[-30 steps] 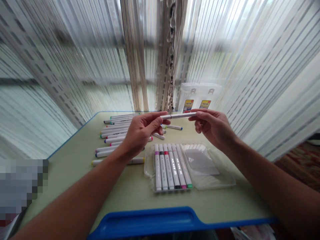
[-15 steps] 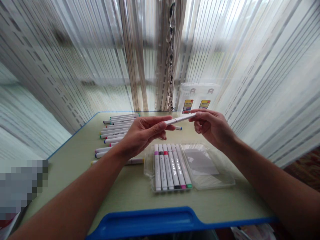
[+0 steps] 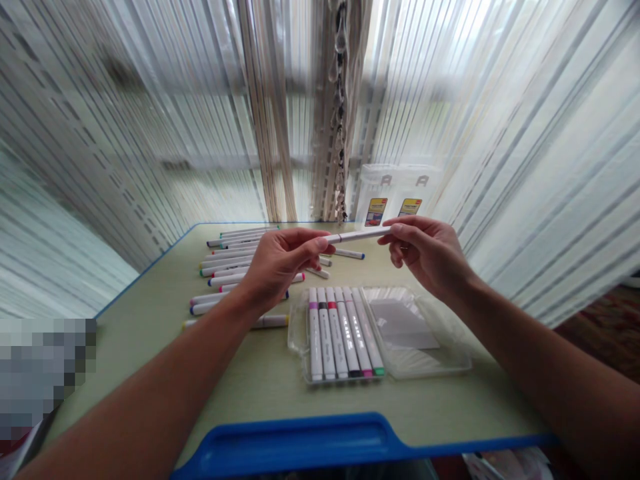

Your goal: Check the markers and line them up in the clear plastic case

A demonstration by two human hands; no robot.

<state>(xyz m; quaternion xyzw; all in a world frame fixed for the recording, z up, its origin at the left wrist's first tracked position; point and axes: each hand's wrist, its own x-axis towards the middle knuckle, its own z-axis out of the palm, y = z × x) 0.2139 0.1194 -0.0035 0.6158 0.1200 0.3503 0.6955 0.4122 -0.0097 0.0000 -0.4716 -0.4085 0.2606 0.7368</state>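
A white marker is held almost level above the table, one end in each hand. My left hand pinches its left end between thumb and fingers. At the other end, my right hand grips it the same way, and the fingertips cover the tip. Below them lies an opened clear plastic case. Its left half holds a row of white markers with purple, black, red, pink and green parts. Beyond my left forearm, several loose markers lie side by side, partly hidden by my hand.
A clear case with yellow labels stands upright at the back. The light table has a blue edge and a blue tray at the front. String curtains hang just behind it.
My left hand has shifted slightly left along the marker, so more of its length shows. The marker is now nearer level. My right hand has barely moved.
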